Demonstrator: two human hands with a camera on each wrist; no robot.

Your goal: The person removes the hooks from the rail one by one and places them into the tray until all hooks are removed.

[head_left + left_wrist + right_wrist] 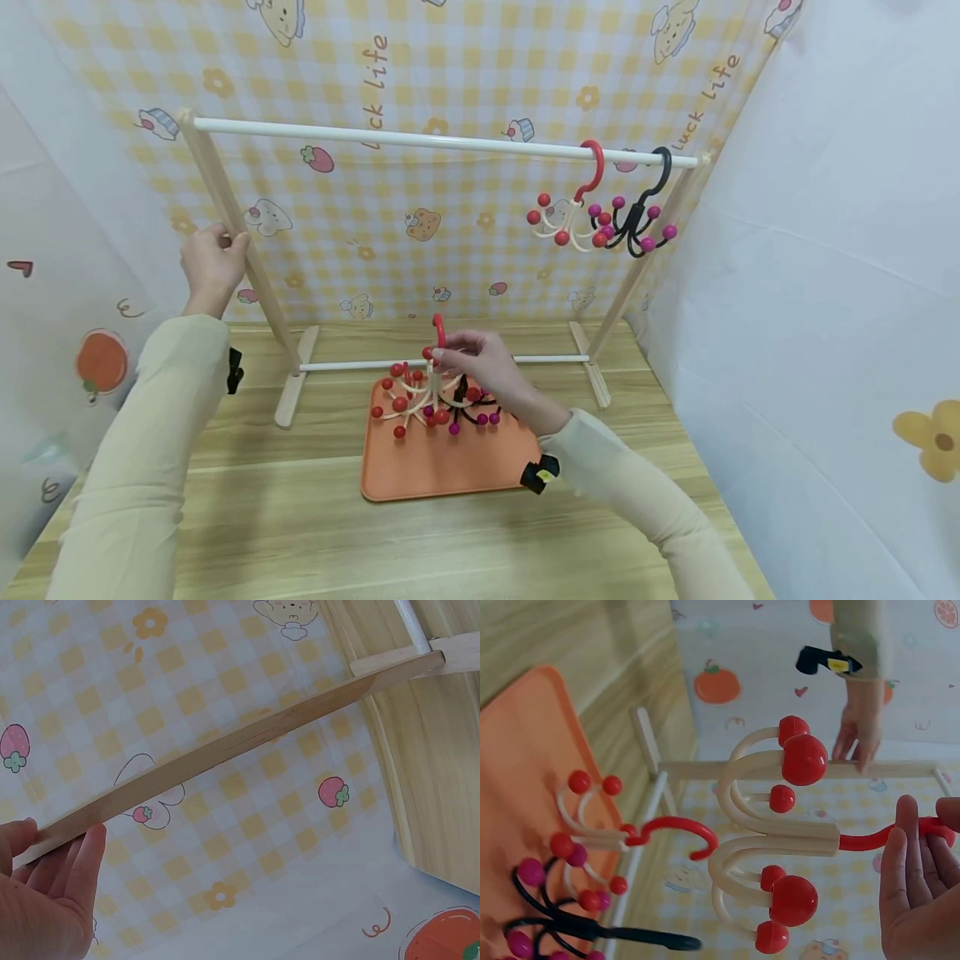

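My left hand (213, 258) grips the left wooden post (225, 748) of a hanging rack, thumb on one side and fingers on the other. My right hand (487, 367) pinches the red hook of a cream multi-arm hanger (802, 838) with red ball tips, raised over an orange tray (450, 475). Beneath it, on the tray, lie another cream hanger (600, 841) with a red hook and a black hanger (570, 924) with magenta balls. Partly hidden in the head view, these two overlap the held one.
From the rack's white top rail (390, 137), near its right end, hang a red-hooked cream hanger (592, 171) and a black hanger (636, 218) side by side. A white lower bar (352, 365) runs just behind the tray. Patterned cloth (450, 275) closes off the back.
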